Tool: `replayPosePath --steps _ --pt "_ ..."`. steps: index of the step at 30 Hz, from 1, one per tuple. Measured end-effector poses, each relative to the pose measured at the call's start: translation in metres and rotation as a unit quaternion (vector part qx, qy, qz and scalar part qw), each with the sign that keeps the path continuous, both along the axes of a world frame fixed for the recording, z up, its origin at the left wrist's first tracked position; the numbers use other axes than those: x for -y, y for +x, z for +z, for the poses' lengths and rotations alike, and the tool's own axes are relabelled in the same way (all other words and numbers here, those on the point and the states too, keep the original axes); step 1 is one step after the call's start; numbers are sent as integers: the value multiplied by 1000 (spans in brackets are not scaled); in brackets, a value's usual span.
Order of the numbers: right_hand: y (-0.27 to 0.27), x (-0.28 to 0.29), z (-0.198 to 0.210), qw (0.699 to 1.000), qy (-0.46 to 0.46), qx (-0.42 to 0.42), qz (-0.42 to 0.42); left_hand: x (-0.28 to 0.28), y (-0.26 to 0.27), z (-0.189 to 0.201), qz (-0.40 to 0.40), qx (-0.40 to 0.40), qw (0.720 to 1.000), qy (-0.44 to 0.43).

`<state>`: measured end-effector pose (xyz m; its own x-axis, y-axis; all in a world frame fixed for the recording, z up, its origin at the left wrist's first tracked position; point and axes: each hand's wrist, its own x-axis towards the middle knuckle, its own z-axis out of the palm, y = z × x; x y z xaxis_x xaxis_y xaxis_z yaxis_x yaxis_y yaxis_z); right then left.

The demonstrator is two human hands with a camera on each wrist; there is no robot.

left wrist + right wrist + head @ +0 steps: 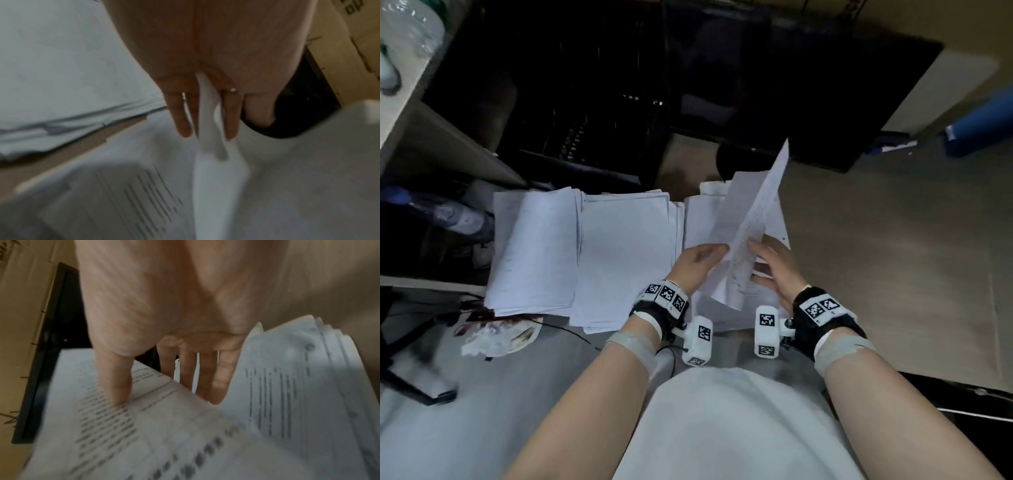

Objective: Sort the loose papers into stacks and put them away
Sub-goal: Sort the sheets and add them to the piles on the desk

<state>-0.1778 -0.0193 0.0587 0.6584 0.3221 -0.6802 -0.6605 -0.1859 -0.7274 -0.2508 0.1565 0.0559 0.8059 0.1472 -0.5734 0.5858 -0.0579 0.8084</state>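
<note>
Two white paper stacks lie side by side, the left stack (534,246) and the middle stack (626,253). A third pile (767,298) lies under my hands. My left hand (717,251) holds a blank-looking sheet (726,212) raised off that pile; the left wrist view shows this sheet (205,113) slipped between its fingers (183,121). My right hand (756,253) pinches a printed sheet (760,212), tilted steeply up. In the right wrist view its thumb (117,386) lies on the printed sheet (164,426), with the other fingers (205,378) behind it.
A dark screen (808,85) and black shelving (585,120) stand behind the papers. A blue bottle (448,216) lies at the left, a crumpled wrapper (500,335) before the stacks. A blue roll (983,123) and a pen (893,145) lie far right on the beige surface (876,257).
</note>
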Motion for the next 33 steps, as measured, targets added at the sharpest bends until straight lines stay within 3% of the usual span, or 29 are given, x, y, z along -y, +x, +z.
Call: replayPosePath --steps 3,8,11,14,17,20,24,26,33 --pt "24 28 -7 997 -19 56 56 45 24 13 29 -50 989 -133" --pt "50 56 -9 986 -19 122 114 91 59 22 63 -40 995 -58" --pt "62 65 -14 997 3 57 58 93 66 27 148 -31 985 -77" --pt "69 69 -22 999 -24 -27 39 82 57 27 224 -83 969 -64" --pt "63 67 -30 996 -56 -48 47 71 38 11 205 -175 963 12" --pt "54 65 -43 991 -83 -100 25 62 23 -10 148 -228 962 33" --pt "51 66 -61 977 -201 -37 64 48 21 -38 168 -229 958 50" --pt "55 63 -70 968 -238 -22 80 41 21 -51 187 -232 949 99" --pt "82 42 -111 913 -393 -14 109 30 34 -78 168 -330 918 142"
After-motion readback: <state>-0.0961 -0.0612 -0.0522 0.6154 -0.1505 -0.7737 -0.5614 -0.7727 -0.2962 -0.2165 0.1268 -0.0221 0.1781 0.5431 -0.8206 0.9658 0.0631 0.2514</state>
